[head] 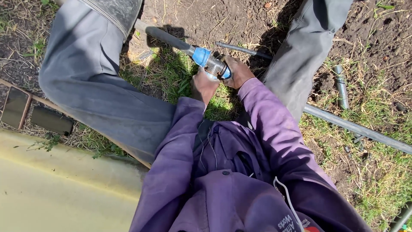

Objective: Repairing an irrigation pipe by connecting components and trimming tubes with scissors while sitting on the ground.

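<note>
Left hand [204,86]: closed around the blue pipe fitting [211,62] from below.
Right hand [238,72]: gripping the fitting's near end.
Fitting: on the dark pipe [165,38], above grass [171,77], between the knees.
Second pipe [360,129]: lying on the ground at right.

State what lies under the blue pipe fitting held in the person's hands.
Under the blue fitting, grass and dry straw show. The left hand and right hand cover the ground beneath its other end.
</note>
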